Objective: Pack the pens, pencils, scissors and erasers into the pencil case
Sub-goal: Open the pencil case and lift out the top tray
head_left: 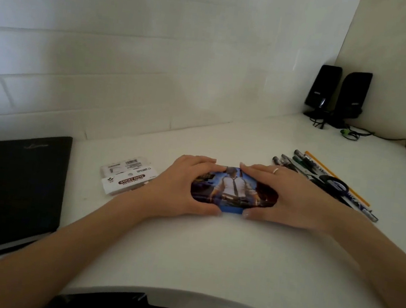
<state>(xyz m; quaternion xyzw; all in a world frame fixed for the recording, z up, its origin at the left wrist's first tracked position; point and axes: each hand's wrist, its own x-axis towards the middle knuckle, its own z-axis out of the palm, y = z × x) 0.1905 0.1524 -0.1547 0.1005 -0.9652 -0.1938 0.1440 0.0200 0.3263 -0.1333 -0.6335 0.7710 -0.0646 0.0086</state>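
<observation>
Pencil case (234,189) flat on white desk (209,257), mid-desk, printed lid up, looks closed. Landmark = case.

Left hand (182,184) wraps case's left end, thumb on near edge, fingers over far edge. Right hand (286,197) mirrors it on right end; ring on one finger. Both hands clasp the case, neither lifting it as far as I can tell. Prob. about to open lid.

Progress: nothing packed, judging by layout. Pens (305,166), yellow pencil (334,177) and scissors (335,185) lie in a bundle just right of case, behind right hand, partly overlapping. Erasers: can't pick any out. All packing left to do.

Other stuff: sticky note pack (127,179) just left of case, near left wrist. Black notebook (13,189) further left, well apart. Speakers (337,93) + cables far right-back of case, in corner.

Room: bare desk in front of case up to near edge, plenty for lid to swing or case to slide. Wall behind case, some gap. Right side tight, the bundle sits near; sticky pack crowds left.
</observation>
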